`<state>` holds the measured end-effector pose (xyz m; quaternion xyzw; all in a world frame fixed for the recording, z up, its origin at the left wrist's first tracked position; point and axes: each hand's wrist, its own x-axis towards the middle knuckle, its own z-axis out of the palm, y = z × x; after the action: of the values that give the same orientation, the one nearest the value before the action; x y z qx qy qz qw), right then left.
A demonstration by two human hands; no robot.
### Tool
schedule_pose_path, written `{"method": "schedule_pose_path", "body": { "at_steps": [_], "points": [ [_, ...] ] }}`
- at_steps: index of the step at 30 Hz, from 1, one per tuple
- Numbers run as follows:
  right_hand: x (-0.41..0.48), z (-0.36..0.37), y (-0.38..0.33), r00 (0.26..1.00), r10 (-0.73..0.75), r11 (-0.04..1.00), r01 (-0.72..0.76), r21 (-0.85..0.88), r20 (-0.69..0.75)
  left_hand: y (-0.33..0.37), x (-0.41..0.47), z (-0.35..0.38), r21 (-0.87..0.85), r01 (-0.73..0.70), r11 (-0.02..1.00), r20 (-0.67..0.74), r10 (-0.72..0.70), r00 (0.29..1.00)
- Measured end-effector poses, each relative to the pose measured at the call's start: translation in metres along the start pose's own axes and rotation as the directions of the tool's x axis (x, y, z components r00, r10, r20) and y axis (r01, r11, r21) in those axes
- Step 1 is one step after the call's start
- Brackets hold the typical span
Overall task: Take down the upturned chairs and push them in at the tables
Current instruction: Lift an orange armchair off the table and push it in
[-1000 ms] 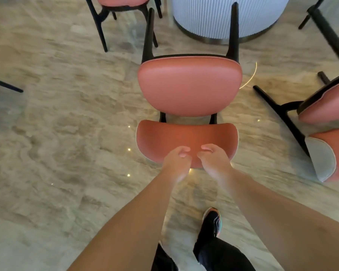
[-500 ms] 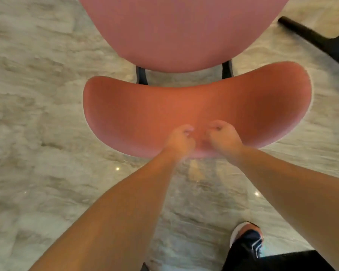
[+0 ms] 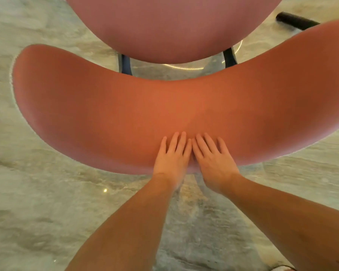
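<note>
Head view: the pink chair (image 3: 184, 90) stands upright on the marble floor (image 3: 37, 202), directly ahead of the person, with its seat (image 3: 174, 26) beyond the curved backrest (image 3: 106, 114). The left hand (image 3: 171, 159) and right hand (image 3: 213, 161) lie flat side by side on the backrest's middle. Each grip is spread, fingers straight, clasping nothing. Centred palms probably serve to shove the chair straight forward without twisting it. No counter shows. A black leg (image 3: 296, 20) of another chair shows at the upper right.

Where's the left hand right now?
In the head view, centre, the left hand lies flat on the backrest near its lower edge, right beside the right hand.
</note>
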<state>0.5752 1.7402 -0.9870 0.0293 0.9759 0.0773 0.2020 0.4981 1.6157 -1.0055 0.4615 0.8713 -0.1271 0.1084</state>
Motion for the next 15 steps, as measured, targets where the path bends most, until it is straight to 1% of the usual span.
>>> {"method": "schedule_pose_path", "body": {
  "at_steps": [3, 6, 8, 9, 11, 12, 13, 14, 15],
  "points": [
    [0.001, 0.012, 0.004, 0.999, -0.015, 0.999, 0.014, -0.034, -0.043, -0.002, -0.001, 0.013, 0.019, 0.013, 1.000, -0.044, -0.012, 0.999],
    [0.000, 0.017, 0.010, 0.998, -0.041, 0.994, 0.037, -0.103, -0.037, 0.003, -0.001, 0.020, 0.048, 0.025, 0.999, -0.080, -0.021, 0.997],
    [0.002, 0.020, 0.006, 0.999, -0.023, 0.995, 0.019, -0.095, -0.036, 0.005, -0.003, 0.023, 0.039, 0.036, 0.999, -0.094, -0.032, 0.995],
    [0.002, 0.021, 0.003, 0.999, -0.016, 0.998, 0.013, -0.061, -0.043, 0.006, -0.004, 0.025, 0.005, 0.037, 0.999, -0.095, -0.036, 0.995],
    [0.001, 0.022, -0.002, 0.998, -0.016, 0.999, 0.019, 0.043, -0.068, 0.014, -0.010, 0.028, -0.118, 0.032, 0.992, -0.122, -0.047, 0.991],
    [0.001, 0.022, -0.005, 0.994, -0.014, 0.993, 0.027, 0.114, -0.112, 0.019, -0.014, 0.029, -0.212, 0.022, 0.977, -0.173, -0.060, 0.983],
    [0.000, 0.021, -0.008, 0.983, 0.009, 0.976, 0.031, 0.215, -0.182, 0.026, -0.019, 0.029, -0.318, 0.005, 0.948, -0.240, -0.086, 0.967],
    [0.000, 0.020, -0.012, 0.964, 0.068, 0.943, 0.022, 0.331, -0.257, 0.031, -0.024, 0.029, -0.433, -0.014, 0.901, -0.311, -0.135, 0.941],
    [0.000, 0.019, -0.016, 0.943, 0.145, 0.894, 0.006, 0.449, -0.300, 0.038, -0.027, 0.030, -0.558, -0.012, 0.830, -0.343, -0.218, 0.914]
  ]
}}
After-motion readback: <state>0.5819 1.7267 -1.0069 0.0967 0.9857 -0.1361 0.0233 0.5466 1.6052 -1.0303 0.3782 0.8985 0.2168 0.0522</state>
